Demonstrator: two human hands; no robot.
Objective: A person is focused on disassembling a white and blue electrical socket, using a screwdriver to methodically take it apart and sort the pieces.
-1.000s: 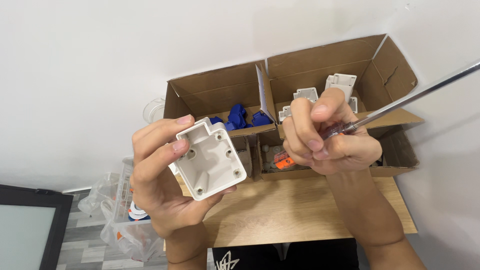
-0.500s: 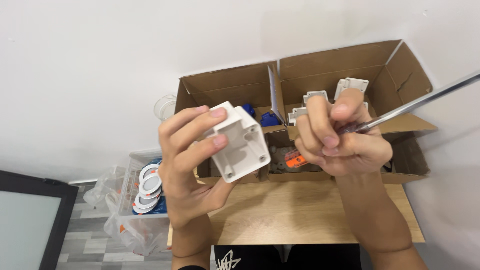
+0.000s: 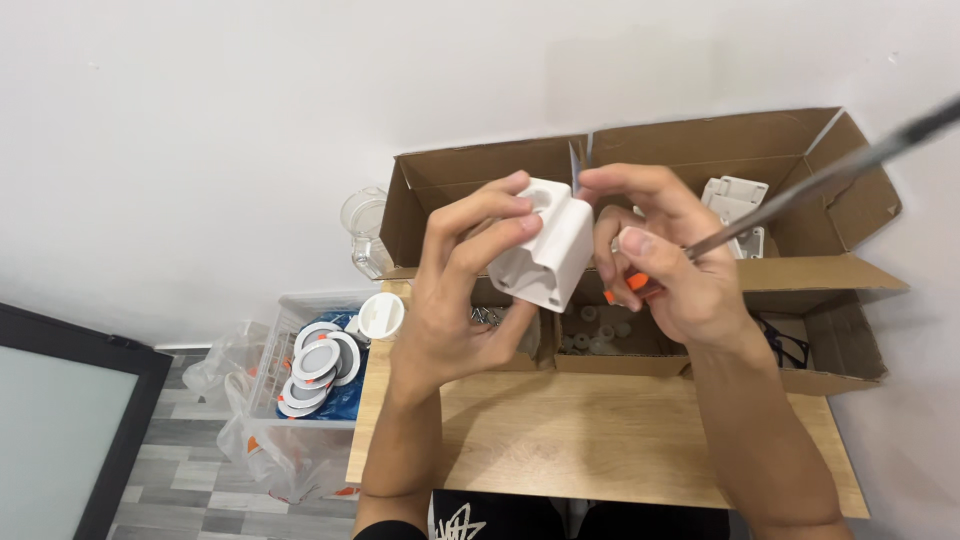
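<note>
Head view: you look down on both your hands, raised above the far half of the desk (image 3: 600, 450).
Left hand (image 3: 455, 300): closed around the white plastic box (image 3: 545, 250); your fingers wrap its top and near face, your thumb braces it from below.
White plastic box: held in the air between your two hands, tilted, over the far edge of the desk and in front of the cardboard cartons (image 3: 740, 150).
Right hand (image 3: 670, 270): closed on the screwdriver (image 3: 800, 190); its orange handle shows in your palm and the metal shaft runs up and out toward the top right corner of the view. Your forefinger reaches over to the box's upper edge, touching it or just beside it.
Handling: the box looks light, rigid and smooth-sided, so it could slip or turn in your grip; take it across two opposite flat walls, as you do, rather than by a corner.
Cartons: open, along the far edge of the desk against the wall; more white parts lie in the right-hand one, small pieces in the near compartments.
Off the left edge of the desk: a clear bin (image 3: 300, 420) of round white fittings, a clear jar (image 3: 365, 225) near the far left corner.
</note>
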